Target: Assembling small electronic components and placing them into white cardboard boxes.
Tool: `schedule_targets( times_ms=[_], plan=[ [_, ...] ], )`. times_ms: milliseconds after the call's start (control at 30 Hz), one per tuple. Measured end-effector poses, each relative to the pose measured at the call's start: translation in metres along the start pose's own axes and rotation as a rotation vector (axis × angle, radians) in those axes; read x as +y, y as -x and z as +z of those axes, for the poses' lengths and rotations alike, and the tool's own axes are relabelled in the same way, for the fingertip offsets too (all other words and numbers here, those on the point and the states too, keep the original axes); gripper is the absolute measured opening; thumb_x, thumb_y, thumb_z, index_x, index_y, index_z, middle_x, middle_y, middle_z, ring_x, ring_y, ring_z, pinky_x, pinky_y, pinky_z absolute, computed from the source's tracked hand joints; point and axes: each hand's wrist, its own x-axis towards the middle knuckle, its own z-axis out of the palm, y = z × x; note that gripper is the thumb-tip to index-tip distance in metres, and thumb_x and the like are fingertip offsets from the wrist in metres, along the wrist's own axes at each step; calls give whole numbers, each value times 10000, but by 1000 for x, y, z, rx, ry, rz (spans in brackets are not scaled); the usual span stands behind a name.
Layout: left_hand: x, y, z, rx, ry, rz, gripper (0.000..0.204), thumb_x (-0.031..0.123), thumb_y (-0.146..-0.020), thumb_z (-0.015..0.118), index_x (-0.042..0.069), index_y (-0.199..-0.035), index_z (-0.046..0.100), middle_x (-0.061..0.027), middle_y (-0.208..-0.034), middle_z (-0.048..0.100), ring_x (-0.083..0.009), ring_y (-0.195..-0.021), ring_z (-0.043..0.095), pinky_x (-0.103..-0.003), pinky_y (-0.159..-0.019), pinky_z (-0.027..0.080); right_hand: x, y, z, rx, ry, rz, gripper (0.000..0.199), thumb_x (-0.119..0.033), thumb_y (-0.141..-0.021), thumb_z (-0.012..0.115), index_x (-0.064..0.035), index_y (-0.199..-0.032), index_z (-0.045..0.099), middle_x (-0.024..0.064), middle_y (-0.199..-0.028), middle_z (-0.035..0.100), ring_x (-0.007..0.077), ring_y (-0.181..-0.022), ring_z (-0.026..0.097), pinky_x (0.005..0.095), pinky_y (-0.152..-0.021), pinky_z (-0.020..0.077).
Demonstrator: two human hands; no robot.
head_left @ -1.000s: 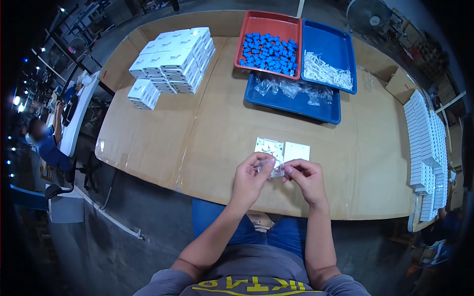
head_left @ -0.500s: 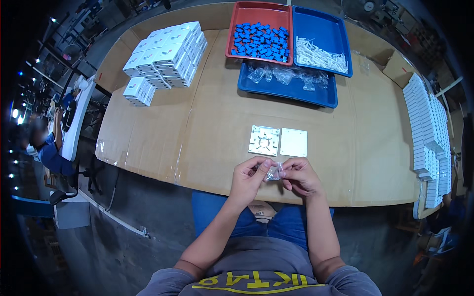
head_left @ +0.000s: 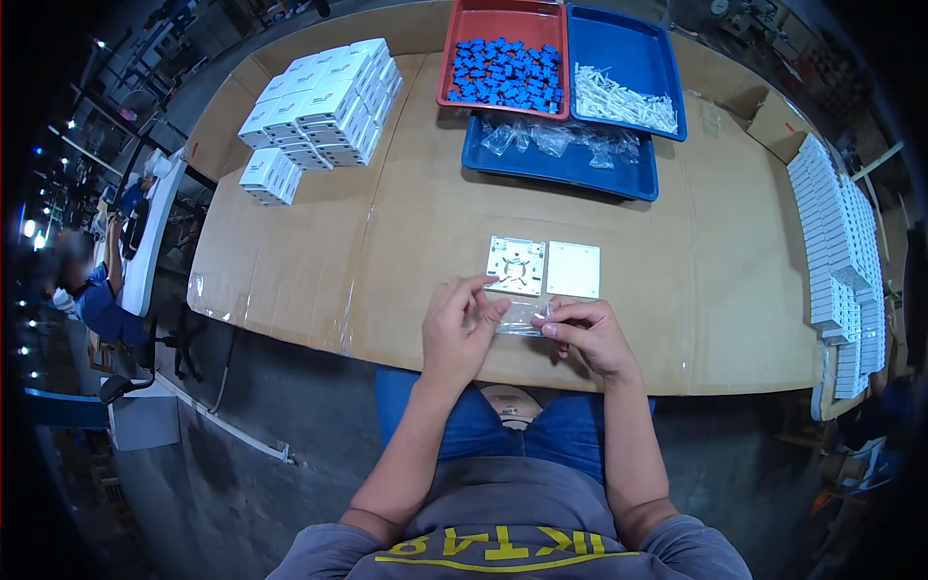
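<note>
A small clear plastic bag (head_left: 518, 320) is stretched out just above the cardboard-covered table. Its right end is pinched between the thumb and fingers of my right hand (head_left: 592, 335). My left hand (head_left: 458, 327) is at the bag's left end, thumb and forefinger apart; whether the thumb touches the plastic is hard to see. Just beyond my fingers lies a square white plastic housing (head_left: 515, 266), its moulded inner side facing up. Beside it on the right is a flat white square cover (head_left: 573, 269).
At the far side stand a red tray (head_left: 451, 94) of blue clips, a blue tray (head_left: 619, 48) of white slim pieces, and a lower blue tray (head_left: 561, 177) with clear bags. White boxes (head_left: 314, 106) are stacked at left, white units (head_left: 836, 251) at right. A person (head_left: 101, 295) sits far left.
My left hand has moved left and opened away from the bag, which now lies stretched out instead of bunched between both hands. My right hand keeps its pinch.
</note>
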Motion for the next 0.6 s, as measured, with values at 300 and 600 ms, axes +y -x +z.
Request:
schedule_targets(
  times_ms=[300, 600],
  plan=[
    [8, -2, -7, -226, -106, 374, 622, 326, -728, 926, 74, -1254, 712, -82, -1178, 725, -280, -1129, 641, -406, -1004, 455, -9, 1, 14, -73, 146, -85, 175, -59, -1021, 658, 53, -1092, 772, 61, -1006, 698, 137, -979, 635, 284, -905, 511],
    [13, 3, -1, -201, -26, 366, 534, 276, -708, 934, 67, -1166, 754, -95, -1088, 733, -288, -1054, 662, -393, -945, 496, -7, 4, 13, -54, 102, -54, 258, -130, -1084, 585, 66, -1068, 752, 69, -1034, 697, 139, -1001, 639, 295, -916, 514]
  ],
)
